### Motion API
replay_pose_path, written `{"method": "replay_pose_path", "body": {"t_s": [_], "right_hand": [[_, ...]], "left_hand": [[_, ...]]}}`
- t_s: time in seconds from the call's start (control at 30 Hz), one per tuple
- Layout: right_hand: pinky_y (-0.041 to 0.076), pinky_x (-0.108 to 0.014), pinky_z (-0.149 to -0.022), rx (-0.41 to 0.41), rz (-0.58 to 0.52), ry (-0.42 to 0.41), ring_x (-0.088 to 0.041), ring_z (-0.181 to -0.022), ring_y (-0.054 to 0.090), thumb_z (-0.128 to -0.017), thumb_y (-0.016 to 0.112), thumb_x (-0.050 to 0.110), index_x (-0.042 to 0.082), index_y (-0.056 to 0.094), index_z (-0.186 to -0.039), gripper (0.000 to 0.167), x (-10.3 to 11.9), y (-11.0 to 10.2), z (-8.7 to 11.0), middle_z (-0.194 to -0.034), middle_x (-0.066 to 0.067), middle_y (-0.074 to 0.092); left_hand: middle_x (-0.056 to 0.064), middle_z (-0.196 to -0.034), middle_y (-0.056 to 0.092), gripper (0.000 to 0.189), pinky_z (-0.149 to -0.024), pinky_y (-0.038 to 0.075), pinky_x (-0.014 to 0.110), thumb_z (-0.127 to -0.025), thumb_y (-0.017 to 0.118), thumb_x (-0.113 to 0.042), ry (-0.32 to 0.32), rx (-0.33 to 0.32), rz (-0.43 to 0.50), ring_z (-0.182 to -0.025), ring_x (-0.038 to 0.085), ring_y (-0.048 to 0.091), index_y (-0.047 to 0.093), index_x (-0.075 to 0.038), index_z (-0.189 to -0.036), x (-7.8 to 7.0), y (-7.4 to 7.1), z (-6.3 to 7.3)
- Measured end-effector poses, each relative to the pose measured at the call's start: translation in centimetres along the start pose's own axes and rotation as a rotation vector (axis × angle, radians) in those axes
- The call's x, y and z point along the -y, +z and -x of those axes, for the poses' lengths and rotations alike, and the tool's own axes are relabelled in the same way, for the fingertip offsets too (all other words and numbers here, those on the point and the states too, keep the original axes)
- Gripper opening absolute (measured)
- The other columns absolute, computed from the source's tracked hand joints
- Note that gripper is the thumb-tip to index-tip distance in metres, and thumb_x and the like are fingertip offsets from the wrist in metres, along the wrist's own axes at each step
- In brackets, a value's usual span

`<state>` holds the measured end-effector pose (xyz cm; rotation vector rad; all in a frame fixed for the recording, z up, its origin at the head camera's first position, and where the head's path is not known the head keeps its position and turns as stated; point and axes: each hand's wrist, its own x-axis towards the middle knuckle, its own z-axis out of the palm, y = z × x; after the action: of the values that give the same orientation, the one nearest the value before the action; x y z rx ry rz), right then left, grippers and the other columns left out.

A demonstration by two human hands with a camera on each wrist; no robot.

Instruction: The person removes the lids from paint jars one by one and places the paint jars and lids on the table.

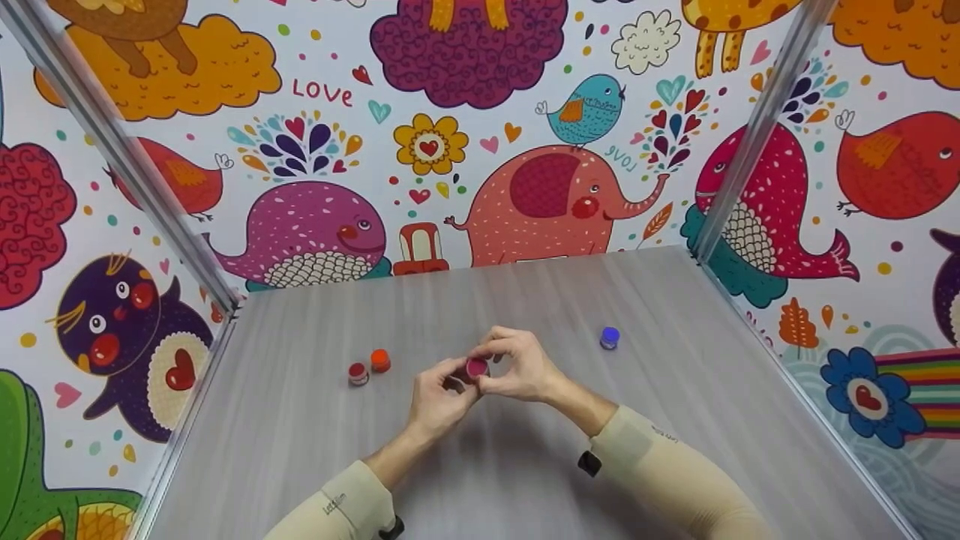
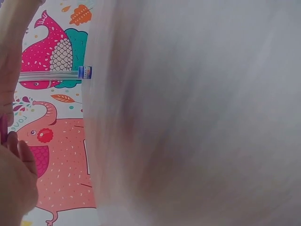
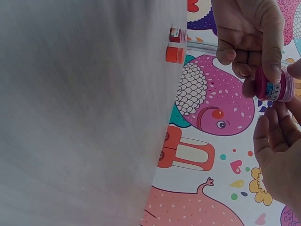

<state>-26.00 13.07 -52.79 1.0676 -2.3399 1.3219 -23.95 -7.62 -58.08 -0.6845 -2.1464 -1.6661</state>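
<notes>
A small magenta paint jar (image 1: 477, 367) is held up between both hands above the table. My left hand (image 1: 441, 397) grips its body from the left; in the right wrist view that thumb lies over the label of the jar (image 3: 270, 87). My right hand (image 1: 521, 367) pinches the jar's clear ribbed top end from the right with thumb and fingers. The left wrist view catches just a sliver of the jar (image 2: 4, 129) at its left edge, beside the left hand (image 2: 16, 181).
A dark red jar (image 1: 358, 374) and an orange jar (image 1: 380, 361) stand side by side on the grey table (image 1: 300, 450), left of the hands. A blue jar (image 1: 610, 338) stands to the right. Walls printed with cartoon animals enclose the table at the back and sides.
</notes>
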Motion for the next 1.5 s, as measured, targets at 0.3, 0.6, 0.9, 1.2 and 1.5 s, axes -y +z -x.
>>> {"method": "replay_pose_path", "body": {"t_s": [0.3,0.6,0.9,1.2,1.5], "right_hand": [[0.063,-0.032,-0.082,-0.004,0.042,0.031,-0.019,-0.093,0.072,-0.086,0.094,0.027,0.012,0.083,-0.124,0.043,-0.12,-0.07,0.15,-0.103,-0.007,0.079],[0.065,-0.039,-0.079,-0.047,0.010,0.072,-0.035,-0.088,0.072,-0.082,0.102,0.032,0.010,0.079,-0.116,0.046,0.15,-0.05,0.30,-0.098,-0.013,0.078],[0.063,-0.036,-0.079,-0.044,0.034,0.110,-0.019,-0.087,0.070,-0.083,0.102,0.031,0.009,0.079,-0.107,0.039,0.09,0.08,0.37,-0.098,-0.014,0.078],[0.060,-0.029,-0.077,-0.047,0.047,0.066,-0.007,-0.085,0.064,-0.086,0.099,0.026,0.011,0.083,-0.104,0.029,0.08,0.10,0.43,-0.094,-0.012,0.078],[0.063,-0.033,-0.079,-0.028,0.056,0.049,-0.008,-0.087,0.067,-0.087,0.095,0.021,0.015,0.087,-0.106,0.022,0.32,0.08,0.28,-0.094,-0.003,0.078]], "left_hand": [[0.007,-0.094,0.084,0.023,-0.071,0.069,0.041,-0.089,0.094,-0.006,-0.015,0.004,-0.011,-0.082,0.008,0.074,0.085,-0.011,-0.109,-0.14,-0.06,0.02],[0.007,-0.097,0.084,0.025,-0.072,0.067,0.031,-0.088,0.095,-0.005,-0.039,-0.009,-0.010,-0.081,0.003,0.071,0.086,-0.011,-0.110,-0.36,0.04,0.24],[0.009,-0.099,0.084,0.025,-0.072,0.069,0.038,-0.089,0.093,-0.005,-0.024,-0.002,-0.019,-0.082,0.002,0.071,0.085,-0.010,-0.113,-0.24,0.02,0.26],[0.005,-0.101,0.085,0.029,-0.074,0.069,0.041,-0.087,0.095,-0.003,-0.067,0.013,0.004,-0.085,0.004,0.073,0.086,-0.014,-0.113,-0.12,-0.08,0.29],[0.004,-0.095,0.084,0.029,-0.072,0.068,0.034,-0.086,0.094,-0.002,-0.029,-0.005,0.013,-0.084,0.007,0.075,0.087,-0.015,-0.111,0.19,0.00,0.24]]}}
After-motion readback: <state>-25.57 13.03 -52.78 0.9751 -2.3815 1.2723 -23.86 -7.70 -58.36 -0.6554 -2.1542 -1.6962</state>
